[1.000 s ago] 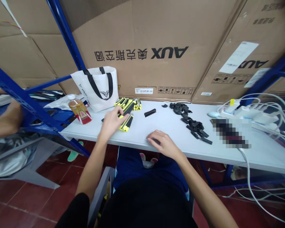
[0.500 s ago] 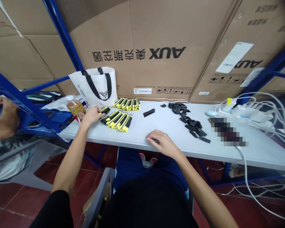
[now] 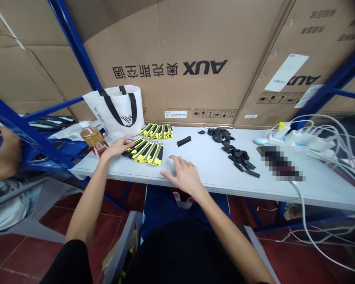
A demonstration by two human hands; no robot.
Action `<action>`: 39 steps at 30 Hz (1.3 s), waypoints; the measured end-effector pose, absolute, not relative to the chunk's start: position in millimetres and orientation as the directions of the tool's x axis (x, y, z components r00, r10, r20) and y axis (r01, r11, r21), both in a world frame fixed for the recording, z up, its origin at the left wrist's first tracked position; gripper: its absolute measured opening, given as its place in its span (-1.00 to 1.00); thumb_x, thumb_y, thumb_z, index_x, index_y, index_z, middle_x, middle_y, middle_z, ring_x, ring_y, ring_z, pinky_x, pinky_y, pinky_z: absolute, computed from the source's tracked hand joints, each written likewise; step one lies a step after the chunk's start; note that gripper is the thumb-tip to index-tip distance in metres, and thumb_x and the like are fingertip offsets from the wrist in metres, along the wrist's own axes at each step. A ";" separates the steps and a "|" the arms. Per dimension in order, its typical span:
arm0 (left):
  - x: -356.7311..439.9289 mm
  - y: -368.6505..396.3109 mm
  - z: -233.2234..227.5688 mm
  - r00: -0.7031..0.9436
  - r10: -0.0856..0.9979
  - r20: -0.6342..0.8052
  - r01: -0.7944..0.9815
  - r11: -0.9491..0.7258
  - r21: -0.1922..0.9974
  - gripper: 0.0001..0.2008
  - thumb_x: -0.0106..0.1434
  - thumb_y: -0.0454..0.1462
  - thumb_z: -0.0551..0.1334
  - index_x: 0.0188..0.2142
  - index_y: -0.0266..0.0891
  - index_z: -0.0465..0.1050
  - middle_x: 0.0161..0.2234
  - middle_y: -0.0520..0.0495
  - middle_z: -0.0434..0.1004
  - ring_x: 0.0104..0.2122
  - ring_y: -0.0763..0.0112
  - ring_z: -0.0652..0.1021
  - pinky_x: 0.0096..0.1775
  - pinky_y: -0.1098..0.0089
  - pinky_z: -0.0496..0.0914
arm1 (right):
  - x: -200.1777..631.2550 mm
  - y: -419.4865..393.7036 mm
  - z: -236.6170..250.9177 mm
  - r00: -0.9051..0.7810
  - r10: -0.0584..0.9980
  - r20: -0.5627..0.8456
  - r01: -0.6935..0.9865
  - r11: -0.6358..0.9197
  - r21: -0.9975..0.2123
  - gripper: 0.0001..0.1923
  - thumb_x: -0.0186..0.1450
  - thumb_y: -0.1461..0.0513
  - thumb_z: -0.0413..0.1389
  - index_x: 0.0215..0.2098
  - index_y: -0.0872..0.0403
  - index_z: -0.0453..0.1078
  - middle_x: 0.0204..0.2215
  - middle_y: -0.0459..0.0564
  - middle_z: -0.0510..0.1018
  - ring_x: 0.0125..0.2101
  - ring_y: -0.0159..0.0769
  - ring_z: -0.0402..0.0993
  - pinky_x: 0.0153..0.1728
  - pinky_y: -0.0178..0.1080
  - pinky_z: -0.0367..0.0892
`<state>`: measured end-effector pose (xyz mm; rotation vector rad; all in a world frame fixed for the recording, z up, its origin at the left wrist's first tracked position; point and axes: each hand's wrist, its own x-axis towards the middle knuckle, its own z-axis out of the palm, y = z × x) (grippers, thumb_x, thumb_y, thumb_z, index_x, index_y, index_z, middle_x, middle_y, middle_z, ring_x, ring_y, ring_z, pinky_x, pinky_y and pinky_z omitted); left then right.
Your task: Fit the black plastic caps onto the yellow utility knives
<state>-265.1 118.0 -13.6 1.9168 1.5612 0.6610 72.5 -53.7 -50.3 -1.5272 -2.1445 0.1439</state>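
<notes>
My left hand rests at the left end of the front row of yellow-and-black utility knives, fingers stretched out and touching the endmost ones. Its fingertips partly cover those knives. Behind lies a second row of the same knives. Over the table's front part, right of the front row, my right hand is open with thumb and fingers spread, holding nothing. A single long black plastic piece lies beyond it. Small black plastic parts lie in a loose pile farther right.
A white tote bag and a drink bottle stand at the table's left end. To the right are a blurred-out flat object, a power strip and white cables. Cardboard boxes rise behind. Another person's hand shows at far left.
My left hand has put the utility knife down at the front row's left end and loosened its fingers. My right hand has moved left and opened. The view has shifted slightly.
</notes>
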 end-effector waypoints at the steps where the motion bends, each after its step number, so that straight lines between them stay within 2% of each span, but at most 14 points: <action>1: -261.4 114.9 -14.2 0.202 0.979 0.026 0.683 -0.160 0.713 -0.37 0.13 0.14 0.40 0.04 -0.23 0.58 -0.11 -0.10 0.74 -0.07 0.14 0.66 -0.03 0.33 0.50 | 63.9 -53.1 -49.5 -0.242 0.913 0.329 0.877 0.351 -0.327 -0.23 0.47 -0.27 0.02 0.39 0.06 0.22 0.09 0.24 0.58 -0.02 0.08 0.57 0.04 0.06 0.41; 6: -241.2 100.0 -19.7 0.243 0.967 0.074 0.618 -0.213 0.757 -0.29 0.13 0.24 0.39 0.07 -0.21 0.61 -0.07 -0.14 0.75 0.00 0.01 0.67 0.05 0.20 0.53 | 36.1 -46.0 -43.6 -0.218 0.943 0.253 0.934 0.277 -0.228 -0.13 0.47 -0.27 0.01 0.51 0.07 0.03 0.15 0.26 0.50 0.00 0.06 0.53 -0.03 0.02 0.44; 8: -234.6 96.8 -22.9 0.270 0.959 0.085 0.587 -0.234 0.775 -0.26 0.14 0.27 0.37 0.07 -0.22 0.61 -0.05 -0.17 0.75 0.00 -0.01 0.67 0.05 0.17 0.54 | 29.6 -41.5 -42.6 -0.193 0.955 0.227 0.948 0.241 -0.208 -0.15 0.49 -0.24 -0.01 0.52 0.07 0.00 0.17 0.29 0.47 0.01 0.06 0.52 -0.07 0.00 0.45; 13: -228.9 94.2 -27.0 0.256 0.962 0.097 0.578 -0.233 0.782 -0.25 0.16 0.29 0.34 0.06 -0.25 0.59 -0.14 -0.17 0.75 -0.09 0.02 0.68 -0.04 0.17 0.56 | 32.2 -35.1 -43.0 -0.174 0.961 0.216 0.963 0.212 -0.168 -0.45 0.52 0.00 0.00 0.39 0.01 0.20 0.12 0.21 0.47 -0.04 -0.01 0.52 -0.17 -0.09 0.45; 16: -229.1 88.8 -26.9 0.178 0.977 0.117 0.640 -0.206 0.740 -0.34 0.26 0.20 0.30 0.10 -0.26 0.57 -0.12 -0.19 0.74 -0.07 0.01 0.69 0.02 0.15 0.54 | 57.0 -35.3 -43.1 -0.196 0.953 0.230 0.962 0.232 -0.145 -0.50 0.49 0.05 0.03 0.33 -0.01 0.27 0.10 0.17 0.47 -0.06 -0.01 0.53 -0.23 -0.11 0.44; 18: -225.3 80.5 -25.6 0.113 0.979 0.171 0.701 -0.201 0.684 -0.42 0.33 0.10 0.27 0.12 -0.27 0.56 0.00 -0.24 0.72 0.00 -0.02 0.67 0.11 0.11 0.50 | 79.2 -36.0 -43.4 -0.226 0.946 0.233 0.953 0.264 -0.146 -0.50 0.48 0.06 0.03 0.34 -0.03 0.27 0.10 0.15 0.46 -0.05 -0.03 0.53 -0.24 -0.13 0.43; 21: -206.6 61.1 -21.6 0.061 0.930 0.363 0.781 -0.271 0.562 -0.50 0.42 0.01 0.21 0.17 -0.25 0.53 0.16 -0.27 0.63 0.15 -0.05 0.60 0.24 0.03 0.41 | 104.0 -37.0 -44.4 -0.247 0.942 0.229 0.944 0.287 -0.164 -0.52 0.49 0.09 0.02 0.35 -0.04 0.27 0.03 0.10 0.47 -0.07 -0.07 0.54 -0.25 -0.17 0.40; 23: -184.2 46.3 -19.3 0.169 0.852 0.496 0.773 -0.427 0.469 -0.55 0.49 -0.01 0.15 0.19 -0.19 0.52 0.20 -0.22 0.60 0.22 0.00 0.54 0.30 0.05 0.35 | 108.2 -37.8 -45.4 -0.253 0.939 0.233 0.946 0.291 -0.145 -0.54 0.50 0.10 0.01 0.33 -0.02 0.29 0.02 0.10 0.47 -0.11 -0.09 0.55 -0.25 -0.18 0.38; 24: -170.8 39.3 -19.2 0.279 0.813 0.511 0.742 -0.521 0.423 -0.57 0.52 -0.01 0.13 0.19 -0.15 0.52 0.21 -0.18 0.59 0.23 0.05 0.53 0.32 0.08 0.33 | 107.1 -38.2 -45.9 -0.262 0.935 0.240 0.946 0.298 -0.128 -0.55 0.51 0.09 0.01 0.31 -0.01 0.30 0.02 0.11 0.47 -0.13 -0.10 0.55 -0.24 -0.18 0.38; 26: -142.7 27.1 -22.1 0.510 0.729 0.457 0.676 -0.668 0.312 -0.60 0.53 0.01 0.14 0.14 -0.11 0.56 0.22 -0.14 0.59 0.24 0.09 0.52 0.32 0.08 0.32 | 102.2 -39.2 -46.8 -0.273 0.927 0.256 0.946 0.308 -0.104 -0.56 0.51 0.09 0.01 0.30 -0.01 0.31 0.02 0.11 0.48 -0.14 -0.10 0.55 -0.23 -0.17 0.38; 28: -117.7 18.4 -28.8 0.626 0.680 0.381 0.663 -0.722 0.199 -0.64 0.52 -0.01 0.18 0.14 -0.08 0.56 0.22 -0.12 0.58 0.25 0.07 0.51 0.32 0.03 0.29 | 99.9 -39.8 -47.7 -0.263 0.926 0.269 0.948 0.300 -0.107 -0.57 0.52 0.08 0.01 0.30 -0.01 0.32 0.00 0.11 0.48 -0.14 -0.09 0.55 -0.22 -0.16 0.39; 33: -90.0 10.6 -43.1 0.663 0.648 0.375 0.693 -0.721 0.020 -0.64 0.47 -0.16 0.21 0.21 -0.13 0.49 0.21 -0.17 0.57 0.21 0.06 0.51 0.33 -0.02 0.22 | 129.5 -37.6 -51.0 -0.242 0.918 0.313 0.937 0.305 -0.170 -0.57 0.50 0.15 0.02 0.30 -0.03 0.36 -0.01 0.12 0.52 -0.02 -0.06 0.53 -0.17 -0.17 0.43; 36: -92.9 11.0 -42.7 0.692 0.627 0.358 0.681 -0.731 -0.037 -0.72 0.45 -0.26 0.18 0.08 -0.11 0.56 0.19 -0.13 0.58 0.20 0.08 0.51 0.33 -0.03 0.21 | 164.4 -33.5 -52.9 -0.303 0.897 0.322 0.884 0.391 -0.257 -0.55 0.51 0.17 0.01 0.33 -0.04 0.38 0.01 0.10 0.55 0.00 -0.06 0.53 -0.08 -0.13 0.46; 39: -100.1 12.2 -40.6 0.697 0.631 0.342 0.683 -0.729 -0.048 -0.80 0.41 -0.27 0.20 -0.08 -0.13 0.61 0.19 -0.12 0.58 0.19 0.08 0.51 0.30 -0.02 0.23 | 196.1 -27.6 -53.4 -0.384 0.867 0.317 0.795 0.485 -0.364 -0.53 0.53 0.15 0.01 0.36 -0.09 0.38 0.06 0.07 0.57 0.00 -0.08 0.53 0.05 -0.05 0.46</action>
